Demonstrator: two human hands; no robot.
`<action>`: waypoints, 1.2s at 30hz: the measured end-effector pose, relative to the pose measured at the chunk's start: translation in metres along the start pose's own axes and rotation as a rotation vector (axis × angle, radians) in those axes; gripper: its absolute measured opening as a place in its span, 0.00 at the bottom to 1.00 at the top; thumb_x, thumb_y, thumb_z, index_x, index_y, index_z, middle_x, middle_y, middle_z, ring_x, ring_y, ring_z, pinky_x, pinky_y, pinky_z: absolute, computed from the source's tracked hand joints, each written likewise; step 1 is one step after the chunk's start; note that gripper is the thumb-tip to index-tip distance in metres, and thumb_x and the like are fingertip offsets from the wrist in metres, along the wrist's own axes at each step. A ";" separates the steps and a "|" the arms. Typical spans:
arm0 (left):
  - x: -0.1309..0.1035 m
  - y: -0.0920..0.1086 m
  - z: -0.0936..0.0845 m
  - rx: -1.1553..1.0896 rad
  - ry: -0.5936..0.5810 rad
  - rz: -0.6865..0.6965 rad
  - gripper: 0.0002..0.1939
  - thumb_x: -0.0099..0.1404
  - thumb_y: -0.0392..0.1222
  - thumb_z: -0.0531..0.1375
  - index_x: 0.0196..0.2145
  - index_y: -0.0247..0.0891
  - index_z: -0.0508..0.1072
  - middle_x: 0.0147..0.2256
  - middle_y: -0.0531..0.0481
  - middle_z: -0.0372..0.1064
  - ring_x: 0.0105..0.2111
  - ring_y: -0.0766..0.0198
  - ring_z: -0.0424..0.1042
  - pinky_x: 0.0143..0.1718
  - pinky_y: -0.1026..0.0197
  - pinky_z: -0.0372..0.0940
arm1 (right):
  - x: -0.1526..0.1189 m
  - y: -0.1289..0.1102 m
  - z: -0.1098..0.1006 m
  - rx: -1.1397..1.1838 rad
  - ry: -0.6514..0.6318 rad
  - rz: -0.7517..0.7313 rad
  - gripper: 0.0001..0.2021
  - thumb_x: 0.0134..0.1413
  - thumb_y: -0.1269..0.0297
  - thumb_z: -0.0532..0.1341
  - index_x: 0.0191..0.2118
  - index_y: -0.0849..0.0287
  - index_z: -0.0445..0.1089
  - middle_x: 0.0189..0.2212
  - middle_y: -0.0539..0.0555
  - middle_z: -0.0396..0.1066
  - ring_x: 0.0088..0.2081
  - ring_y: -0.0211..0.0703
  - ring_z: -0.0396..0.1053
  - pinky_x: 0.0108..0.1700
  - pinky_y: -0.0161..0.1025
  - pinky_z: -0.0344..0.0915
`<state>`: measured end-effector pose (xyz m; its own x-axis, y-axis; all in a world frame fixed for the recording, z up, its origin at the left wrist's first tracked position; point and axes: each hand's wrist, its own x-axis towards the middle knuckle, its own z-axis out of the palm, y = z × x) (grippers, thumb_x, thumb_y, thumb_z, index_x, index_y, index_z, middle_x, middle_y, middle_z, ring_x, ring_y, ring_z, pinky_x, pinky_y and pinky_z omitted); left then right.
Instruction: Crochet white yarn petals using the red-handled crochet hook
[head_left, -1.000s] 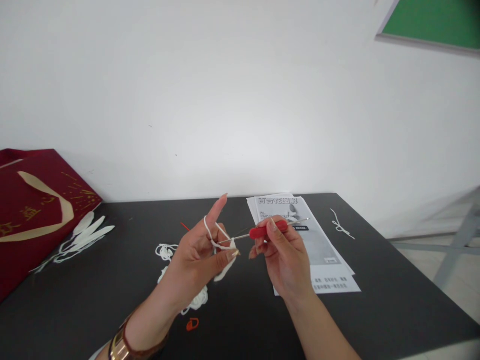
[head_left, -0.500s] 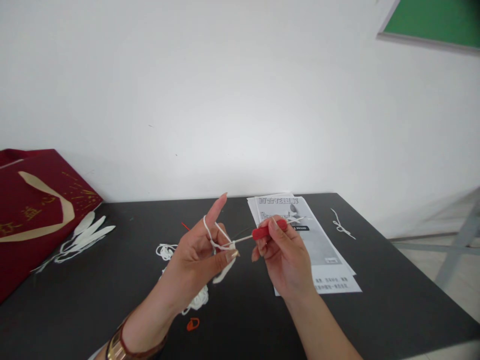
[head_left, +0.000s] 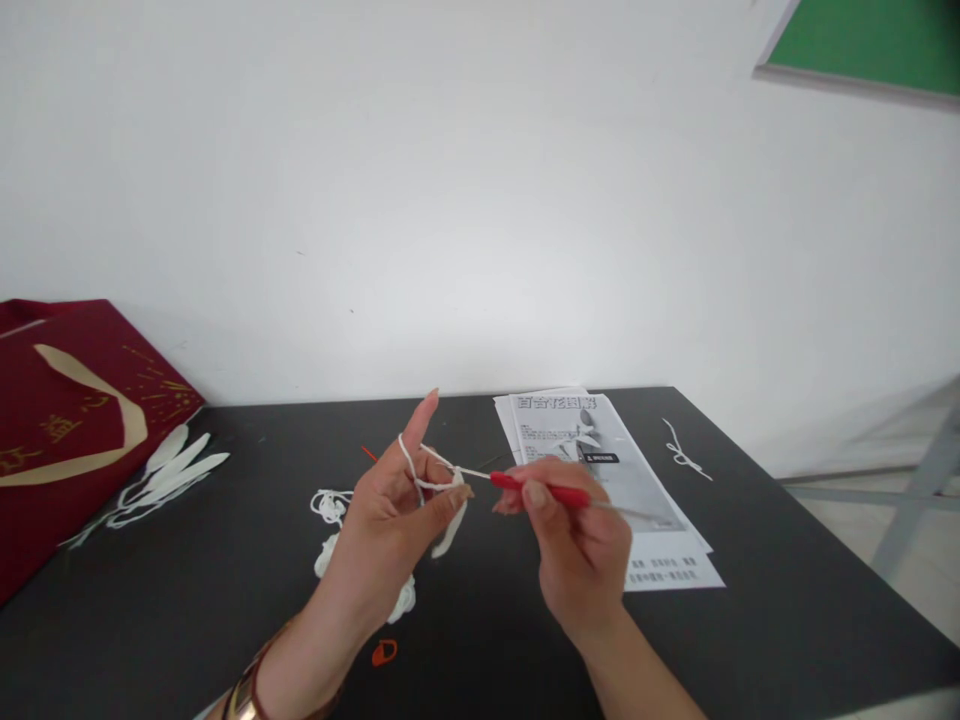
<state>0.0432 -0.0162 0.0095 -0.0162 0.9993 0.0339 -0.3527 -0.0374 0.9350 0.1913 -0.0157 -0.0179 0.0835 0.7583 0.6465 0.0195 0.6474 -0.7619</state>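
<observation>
My left hand [head_left: 397, 510] pinches a small white crocheted piece [head_left: 448, 530] between thumb and fingers, its index finger raised with white yarn [head_left: 409, 455] looped round it. My right hand [head_left: 577, 535] grips the red handle of a crochet hook [head_left: 541, 490]. The hook's metal shaft points left and its tip meets the yarn at the top of the piece. The far end of the hook sticks out to the right past my hand. Below and behind my left hand lies a loose heap of white yarn [head_left: 403, 600], partly hidden by the wrist.
An orange stitch marker [head_left: 384, 653] lies on the black table [head_left: 480, 650]. Printed sheets [head_left: 652, 490] are behind my right hand, a knotted yarn scrap [head_left: 682, 458] right of them. White crocheted petals [head_left: 169, 475] lie beside a dark red bag [head_left: 67, 420] at left.
The hook has swung from tilting up to the right to sloping down to the right, my right hand turning and shifting slightly right. My left hand has moved slightly left.
</observation>
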 end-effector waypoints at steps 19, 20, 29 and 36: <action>-0.006 0.011 -0.003 -0.232 -0.183 -0.143 0.34 0.55 0.31 0.67 0.58 0.53 0.67 0.25 0.57 0.63 0.26 0.71 0.64 0.29 0.68 0.59 | 0.008 0.009 0.014 0.907 -0.006 0.626 0.07 0.57 0.60 0.64 0.33 0.58 0.73 0.23 0.48 0.71 0.22 0.33 0.67 0.22 0.30 0.73; -0.008 0.012 -0.003 -0.217 -0.180 -0.153 0.35 0.55 0.31 0.67 0.58 0.54 0.67 0.26 0.56 0.63 0.26 0.70 0.64 0.28 0.68 0.58 | 0.009 0.008 0.012 0.893 0.000 0.607 0.07 0.57 0.61 0.64 0.33 0.58 0.73 0.23 0.48 0.71 0.22 0.33 0.67 0.22 0.30 0.73; -0.017 0.021 0.002 -0.151 -0.149 -0.248 0.35 0.54 0.33 0.68 0.58 0.53 0.68 0.27 0.54 0.63 0.26 0.69 0.60 0.26 0.65 0.54 | 0.015 0.006 -0.003 0.809 -0.017 0.465 0.07 0.58 0.62 0.63 0.31 0.58 0.72 0.25 0.47 0.66 0.23 0.34 0.65 0.23 0.32 0.72; -0.017 0.021 0.001 -0.108 -0.167 -0.272 0.35 0.54 0.34 0.68 0.58 0.53 0.67 0.27 0.54 0.63 0.24 0.69 0.58 0.24 0.65 0.50 | 0.020 0.003 -0.012 0.709 -0.037 0.377 0.07 0.58 0.62 0.62 0.30 0.57 0.72 0.22 0.47 0.64 0.23 0.36 0.66 0.22 0.34 0.70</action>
<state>0.0372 -0.0337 0.0295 0.2425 0.9591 -0.1457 -0.4207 0.2393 0.8751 0.2047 0.0003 -0.0077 -0.0751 0.9296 0.3609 -0.6415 0.2321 -0.7312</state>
